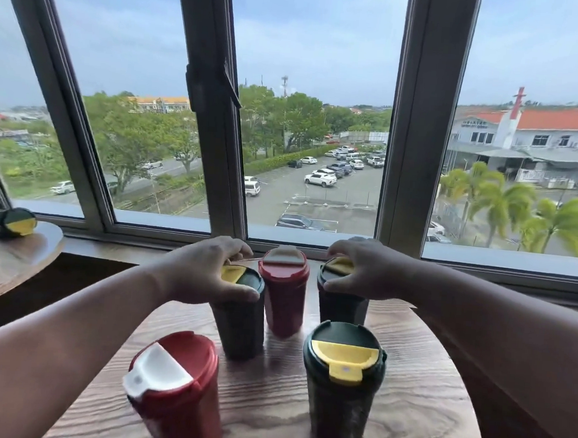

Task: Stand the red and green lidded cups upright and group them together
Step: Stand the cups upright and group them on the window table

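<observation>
Round wood-grain table [267, 405] carries five upright lidded cups: red cup [179, 396] at 7 o'clock, green cup [342, 390] at 5, second green cup [241, 318] at 11, second red cup [284, 297] at 12, third green cup [342, 297] at 1. Side table [1, 260] at far left holds one tipped green cup [15, 222].

two bare forearms, hands [205, 271] without sleeves, rings or watch.

Five cups [342, 383] upright on table [266, 419] — window [308, 117] behind
</observation>
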`<state>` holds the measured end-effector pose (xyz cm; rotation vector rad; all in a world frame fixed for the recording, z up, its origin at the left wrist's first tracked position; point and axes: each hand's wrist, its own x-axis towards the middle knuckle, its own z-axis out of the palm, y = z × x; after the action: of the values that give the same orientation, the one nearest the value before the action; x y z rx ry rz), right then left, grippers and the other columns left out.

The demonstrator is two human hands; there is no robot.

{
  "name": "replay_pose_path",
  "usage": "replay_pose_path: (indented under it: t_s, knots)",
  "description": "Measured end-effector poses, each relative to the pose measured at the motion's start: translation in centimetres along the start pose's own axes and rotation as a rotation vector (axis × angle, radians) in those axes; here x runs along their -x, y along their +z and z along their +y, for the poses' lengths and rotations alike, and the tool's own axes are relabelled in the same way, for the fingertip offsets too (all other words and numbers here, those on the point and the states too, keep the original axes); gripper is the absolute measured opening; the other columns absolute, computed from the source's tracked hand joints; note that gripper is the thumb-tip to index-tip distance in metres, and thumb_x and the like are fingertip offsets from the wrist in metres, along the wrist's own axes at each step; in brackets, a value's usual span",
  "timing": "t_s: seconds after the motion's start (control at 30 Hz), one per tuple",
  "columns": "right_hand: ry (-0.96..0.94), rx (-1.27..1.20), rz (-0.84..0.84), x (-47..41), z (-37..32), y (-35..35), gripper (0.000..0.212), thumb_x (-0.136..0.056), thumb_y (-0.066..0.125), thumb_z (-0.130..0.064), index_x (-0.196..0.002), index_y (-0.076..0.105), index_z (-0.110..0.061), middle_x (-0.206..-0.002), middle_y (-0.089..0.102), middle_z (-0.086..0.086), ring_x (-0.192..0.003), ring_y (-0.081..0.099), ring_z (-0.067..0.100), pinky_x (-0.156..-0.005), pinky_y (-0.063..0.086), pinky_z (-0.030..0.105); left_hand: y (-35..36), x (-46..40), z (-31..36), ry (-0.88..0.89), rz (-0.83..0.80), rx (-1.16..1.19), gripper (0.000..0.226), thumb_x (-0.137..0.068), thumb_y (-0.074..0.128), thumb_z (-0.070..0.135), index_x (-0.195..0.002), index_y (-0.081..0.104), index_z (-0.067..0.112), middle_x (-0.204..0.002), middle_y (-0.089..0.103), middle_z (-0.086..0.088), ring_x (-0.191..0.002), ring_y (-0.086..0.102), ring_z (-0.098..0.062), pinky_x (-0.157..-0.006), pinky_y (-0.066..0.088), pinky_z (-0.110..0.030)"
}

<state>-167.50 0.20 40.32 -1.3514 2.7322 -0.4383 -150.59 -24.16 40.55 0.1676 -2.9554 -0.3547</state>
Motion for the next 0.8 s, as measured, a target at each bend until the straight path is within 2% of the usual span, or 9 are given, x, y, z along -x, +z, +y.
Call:
replay_pose_path:
  t_s: [0.07,0.13,0.2,0.33,0.43,0.53,0.67,0.73,0.8]
  knots:
    - [0.018,-0.076,-0.002,0.5,0.7,-0.3,0.077,-0.073,0.074,-0.058,-0.138,0.048,-0.026,-0.133,0.052,0.003,-0.117,0.050,0.022,-0.099,0.046,0.037,-0.4,-0.5,1.0,0.046,0.066,-0.022,0.089,-0.058,0.064,0.084,-0.127,0.056,0.029,-0.116,0.059,0.013,-0.104,0.058,-0.005,-0.089,0.044,-0.022]
    - [0.039,-0.189,-0.014,0.7,1.4,-0.4,0.078,-0.072,0.077,-0.054,-0.138,0.047,-0.025,-0.128,0.054,0.001,-0.109,0.055,0.019,-0.093,0.049,0.032,-0.5,-1.1,2.5,0.105,0.110,-0.044,0.066,-0.073,0.075,0.064,-0.124,0.060,0.026,-0.115,0.062,0.010,-0.102,0.058,-0.006,-0.091,0.046,-0.023]
    - [0.058,-0.313,-0.057,0.9,2.0,-0.4,0.077,-0.071,0.081,-0.048,-0.136,0.047,-0.025,-0.121,0.058,0.001,-0.102,0.059,0.017,-0.087,0.051,0.029,-0.4,-2.0,4.1,0.161,0.097,-0.085,0.058,-0.077,0.076,0.056,-0.123,0.061,0.025,-0.115,0.062,0.009,-0.102,0.058,-0.008,-0.091,0.047,-0.027]
    - [0.078,-0.521,-0.139,1.2,2.9,-0.1,0.063,-0.075,0.083,-0.035,-0.129,0.051,-0.029,-0.113,0.061,0.004,-0.092,0.061,0.015,-0.076,0.052,0.025,0.7,-4.2,7.0,0.237,0.015,-0.170,0.060,-0.078,0.074,0.056,-0.127,0.058,0.025,-0.123,0.060,0.009,-0.108,0.056,-0.011,-0.094,0.046,-0.029]
    - [0.125,-0.662,-0.102,1.1,3.5,0.8,0.051,-0.080,0.077,-0.027,-0.125,0.054,-0.029,-0.110,0.064,0.008,-0.085,0.066,0.019,-0.075,0.057,0.038,1.5,-5.5,8.6,0.275,-0.035,-0.255,0.066,-0.077,0.072,0.059,-0.132,0.055,0.027,-0.127,0.062,0.007,-0.112,0.058,-0.016,-0.095,0.049,-0.035]
    - [0.133,-0.671,-0.024,1.0,3.7,1.6,0.045,-0.083,0.074,-0.025,-0.124,0.057,-0.029,-0.108,0.064,0.010,-0.080,0.066,0.021,-0.072,0.059,0.041,1.5,-6.3,9.4,0.291,-0.050,-0.333,0.069,-0.077,0.071,0.062,-0.136,0.052,0.030,-0.128,0.061,0.007,-0.111,0.059,-0.019,-0.092,0.051,-0.036]
    - [0.136,-0.673,0.045,1.1,3.5,2.1,0.042,-0.082,0.073,-0.025,-0.121,0.059,-0.030,-0.109,0.063,0.013,-0.077,0.065,0.023,-0.063,0.059,0.035,1.5,-7.1,10.1,0.270,-0.071,-0.276,0.072,-0.075,0.073,0.062,-0.135,0.052,0.030,-0.126,0.062,0.007,-0.108,0.058,-0.014,-0.090,0.049,-0.031]
    - [0.141,-0.670,0.063,1.3,3.4,2.1,0.040,-0.082,0.072,-0.025,-0.119,0.060,-0.030,-0.106,0.064,0.012,-0.078,0.067,0.026,-0.063,0.061,0.037,2.0,-7.1,10.6,0.263,-0.082,-0.235,0.074,-0.074,0.075,0.062,-0.136,0.053,0.029,-0.124,0.062,0.008,-0.100,0.055,-0.010,-0.083,0.043,-0.026]
    - [0.141,-0.680,0.078,1.6,3.2,2.2,0.038,-0.082,0.072,-0.026,-0.117,0.060,-0.028,-0.103,0.065,0.012,-0.080,0.070,0.031,-0.064,0.062,0.042,2.5,-7.2,10.8,0.261,-0.093,-0.221,0.079,-0.071,0.075,0.065,-0.137,0.052,0.028,-0.122,0.062,0.006,-0.101,0.057,-0.012,-0.084,0.045,-0.028]
